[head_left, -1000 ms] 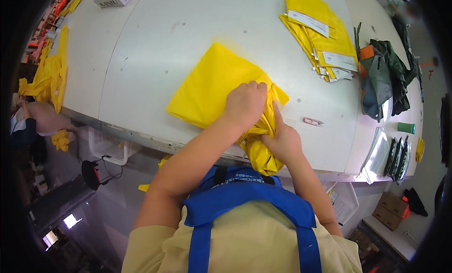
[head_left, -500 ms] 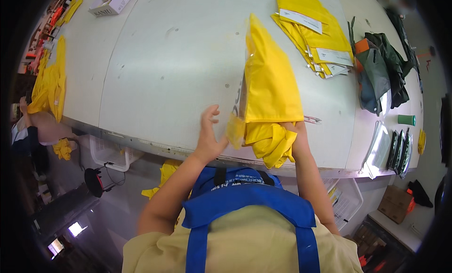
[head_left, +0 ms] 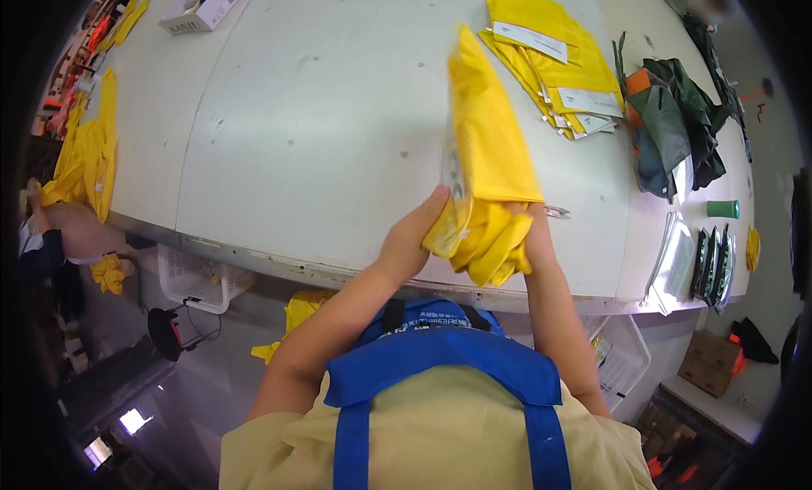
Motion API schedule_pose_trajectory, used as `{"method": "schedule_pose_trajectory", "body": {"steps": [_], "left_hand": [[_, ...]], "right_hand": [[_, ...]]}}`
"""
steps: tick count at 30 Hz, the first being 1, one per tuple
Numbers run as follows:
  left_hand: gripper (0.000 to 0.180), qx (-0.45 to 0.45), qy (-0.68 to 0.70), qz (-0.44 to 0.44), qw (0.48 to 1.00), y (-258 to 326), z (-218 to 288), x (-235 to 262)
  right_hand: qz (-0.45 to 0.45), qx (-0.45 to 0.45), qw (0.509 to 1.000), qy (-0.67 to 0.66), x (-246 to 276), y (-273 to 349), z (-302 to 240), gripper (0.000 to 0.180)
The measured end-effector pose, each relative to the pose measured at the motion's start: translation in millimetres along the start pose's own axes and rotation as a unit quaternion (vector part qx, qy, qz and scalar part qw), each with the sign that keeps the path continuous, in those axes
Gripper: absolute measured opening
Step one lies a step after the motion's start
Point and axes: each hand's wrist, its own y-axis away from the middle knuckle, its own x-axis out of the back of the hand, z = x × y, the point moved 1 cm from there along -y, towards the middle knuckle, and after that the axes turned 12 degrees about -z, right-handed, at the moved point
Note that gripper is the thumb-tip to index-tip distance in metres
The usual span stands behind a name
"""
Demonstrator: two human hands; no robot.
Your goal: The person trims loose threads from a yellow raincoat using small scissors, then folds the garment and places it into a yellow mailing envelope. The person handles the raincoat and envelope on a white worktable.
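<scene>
A folded yellow garment (head_left: 488, 143) stands on edge above the near edge of the white table (head_left: 321, 126), part of it inside a clear plastic bag. My left hand (head_left: 414, 232) grips its lower left corner where the bag's edge is. My right hand (head_left: 534, 228) holds it from the right, mostly hidden behind the bunched yellow cloth that hangs below.
A stack of bagged yellow garments (head_left: 550, 59) lies at the back right, dark green clothing (head_left: 677, 126) beside it. A green cylinder (head_left: 723, 208) and dark packets (head_left: 710, 266) are at the right. Loose yellow cloth (head_left: 89, 152) lies at the left edge, a white box (head_left: 207, 4) far left.
The garment lay flat under both hands, then was lifted upright on edge. My left hand, free half a second ago, now grips its lower corner.
</scene>
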Motion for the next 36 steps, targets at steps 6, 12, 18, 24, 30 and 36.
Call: {"method": "schedule_pose_trajectory", "body": {"steps": [6, 12, 18, 24, 30, 36], "left_hand": [[0.061, -0.003, -0.042, -0.053, 0.998, 27, -30, -23], [0.079, 0.105, 0.564, -0.194, 0.795, 24, -97, 19], [0.081, 0.125, 0.369, -0.078, 0.918, -4, -40, 2], [0.080, 0.166, 0.351, -0.178, 0.904, -4, -44, 15], [0.080, 0.149, 0.379, -0.134, 0.903, 4, -57, 12], [0.078, 0.142, 0.328, -0.120, 0.926, -4, -70, 7]], "right_hand": [[0.034, -0.008, 0.999, 0.000, 28, -13, 17, 0.043], [0.026, -0.088, 0.970, 0.223, 38, -23, 40, 0.051], [0.018, 0.160, 0.765, 0.624, 0, -10, 37, 0.035], [-0.161, 0.073, 0.552, 0.815, -18, -12, 43, 0.035], [-0.155, 0.006, 0.677, 0.720, 1, -52, 41, 0.045], [-0.068, 0.099, 0.742, 0.660, 19, -55, 39, 0.059]]}}
